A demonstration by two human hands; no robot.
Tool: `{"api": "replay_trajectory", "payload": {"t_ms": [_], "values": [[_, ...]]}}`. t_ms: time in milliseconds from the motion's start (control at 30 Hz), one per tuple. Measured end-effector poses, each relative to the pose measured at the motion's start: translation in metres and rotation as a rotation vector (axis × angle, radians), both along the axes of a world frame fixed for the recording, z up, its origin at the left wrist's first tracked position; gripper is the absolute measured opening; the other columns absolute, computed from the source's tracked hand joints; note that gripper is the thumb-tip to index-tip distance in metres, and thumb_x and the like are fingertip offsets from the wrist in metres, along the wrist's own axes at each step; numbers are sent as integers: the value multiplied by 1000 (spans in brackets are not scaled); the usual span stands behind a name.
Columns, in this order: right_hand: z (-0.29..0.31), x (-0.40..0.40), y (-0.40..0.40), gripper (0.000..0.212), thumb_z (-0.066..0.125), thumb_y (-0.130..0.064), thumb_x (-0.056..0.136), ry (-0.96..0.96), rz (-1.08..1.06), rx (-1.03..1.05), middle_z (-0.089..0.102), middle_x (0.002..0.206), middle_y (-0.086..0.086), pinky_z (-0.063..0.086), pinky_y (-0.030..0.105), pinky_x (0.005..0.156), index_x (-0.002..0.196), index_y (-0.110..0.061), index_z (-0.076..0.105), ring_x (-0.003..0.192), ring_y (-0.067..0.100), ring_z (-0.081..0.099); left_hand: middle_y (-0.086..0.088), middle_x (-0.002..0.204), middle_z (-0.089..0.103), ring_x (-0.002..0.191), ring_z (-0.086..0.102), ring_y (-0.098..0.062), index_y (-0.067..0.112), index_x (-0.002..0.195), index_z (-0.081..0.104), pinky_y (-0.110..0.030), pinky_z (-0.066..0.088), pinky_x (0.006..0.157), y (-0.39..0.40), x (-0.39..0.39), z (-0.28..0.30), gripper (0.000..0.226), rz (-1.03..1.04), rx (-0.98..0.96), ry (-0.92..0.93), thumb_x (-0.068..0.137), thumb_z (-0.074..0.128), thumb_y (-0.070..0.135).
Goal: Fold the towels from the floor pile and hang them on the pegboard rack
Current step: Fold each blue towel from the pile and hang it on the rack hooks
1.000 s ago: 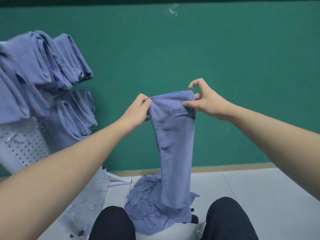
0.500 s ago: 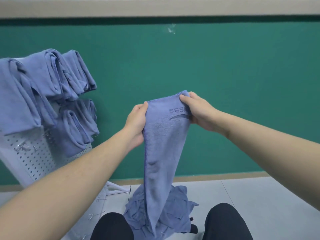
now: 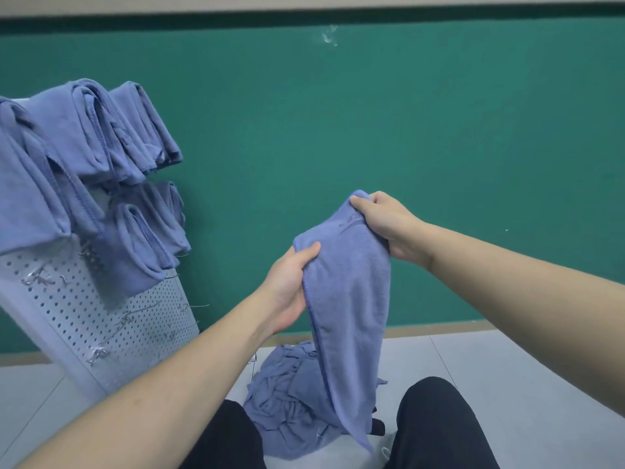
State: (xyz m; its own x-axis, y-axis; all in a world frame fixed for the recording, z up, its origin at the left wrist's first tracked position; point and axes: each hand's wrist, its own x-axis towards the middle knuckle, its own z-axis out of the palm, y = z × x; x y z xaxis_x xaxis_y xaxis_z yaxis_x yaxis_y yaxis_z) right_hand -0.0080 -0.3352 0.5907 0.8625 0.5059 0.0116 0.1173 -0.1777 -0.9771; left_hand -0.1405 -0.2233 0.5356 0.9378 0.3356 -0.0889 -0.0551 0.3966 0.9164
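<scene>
- Towel (image 3: 348,286) in hand is hanging as a long narrow strip, already folded lengthwise by the look of it; its tail is trailing down between the person's knees (image 3: 436,421) and ending just over the floor pile (image 3: 287,394)
- Floor pile is lying crumpled on the grey floor (image 3: 507,384) just ahead of the knees, several towels by my guess, exact count not readable, so work is remaining
- Left hand (image 3: 291,286) is gripping the strip's left edge a little below the top, thumb pressing over the front face, fingers going behind the cloth
- Right hand (image 3: 385,221) is sitting higher and further out, fingers curling over and pinching the top right corner beside the printed logo
- Both hands are closing on the same towel, one on each side of it, the top edge slanting up from left to right between them
- Pegboard rack (image 3: 111,319) is leaning at the left, near the green wall (image 3: 406,130), well apart from the held towel
- Hung towels (image 3: 101,140) are draping in two rows over the rack's upper part; lower holes and several metal hooks (image 3: 98,353) are showing bare
- Judging the task as well under way, roughly mid-course: this towel is needing a further fold, then hanging
</scene>
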Motion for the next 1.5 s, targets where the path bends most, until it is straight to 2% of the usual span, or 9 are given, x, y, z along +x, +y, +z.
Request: {"api": "replay_trajectory", "payload": {"t_ms": [67,233,433,633,800,967,1133,1333,1500], "values": [[-4,-1,-7,28,61,-38,97,122,17,73,58,94,7,48,33,71,80,-18,52,80,23,57,-4,113,75,100,73,-15,13,128,59,-29,57,76,-4,2,2,27,26,30,10,106,46,19],[-31,-10,-36,55,63,-61,85,599,264,240,65,108,15,48,38,96,103,-9,66,102,29,62,-4,99,78,85,76,-14,8,121,61,-28,58,66,-4,4,3,27,113,-80,67,108,44,25],[-59,-31,-45,28,54,-29,99,342,221,104,74,116,2,51,35,87,117,-14,70,103,20,69,-11,113,75,100,74,-23,5,134,55,-36,58,77,7,4,0,39,130,-131,134,109,38,30],[-58,-43,-36,24,48,-25,103,64,67,48,76,108,-7,56,32,90,112,-23,70,104,12,70,-13,113,74,107,71,-25,7,125,64,-39,53,91,1,-10,-3,53,28,-129,90,105,38,49],[-53,-49,-28,29,36,-11,105,189,-39,108,71,89,1,55,22,61,93,-15,63,77,11,67,3,114,75,112,68,-16,20,121,66,-32,53,90,-22,-20,-34,24,50,304,32,98,62,27],[-53,-42,-28,22,51,-21,102,340,-99,79,74,105,10,56,27,67,109,-6,65,82,21,69,10,111,75,106,70,-8,25,117,65,-33,54,92,-27,-19,-40,19,172,327,21,102,55,18],[-58,-38,-41,44,62,-50,92,427,94,83,76,108,4,56,34,82,115,-14,71,98,20,73,-1,112,75,103,72,-16,21,119,62,-35,58,84,-23,-12,-32,19,221,85,5,104,51,16],[-74,-44,-50,19,57,-35,97,233,219,-44,67,97,-2,52,29,79,104,-23,71,81,14,62,0,121,67,106,68,-15,30,117,52,-36,56,89,-9,-1,-28,19,353,-12,45,108,42,16],[-68,-48,-47,27,43,-37,104,83,133,-85,73,108,-12,57,33,83,117,-29,66,96,8,69,6,116,72,104,71,-14,32,128,54,-36,58,86,-2,-7,-28,27,270,44,94,102,54,24]]}}
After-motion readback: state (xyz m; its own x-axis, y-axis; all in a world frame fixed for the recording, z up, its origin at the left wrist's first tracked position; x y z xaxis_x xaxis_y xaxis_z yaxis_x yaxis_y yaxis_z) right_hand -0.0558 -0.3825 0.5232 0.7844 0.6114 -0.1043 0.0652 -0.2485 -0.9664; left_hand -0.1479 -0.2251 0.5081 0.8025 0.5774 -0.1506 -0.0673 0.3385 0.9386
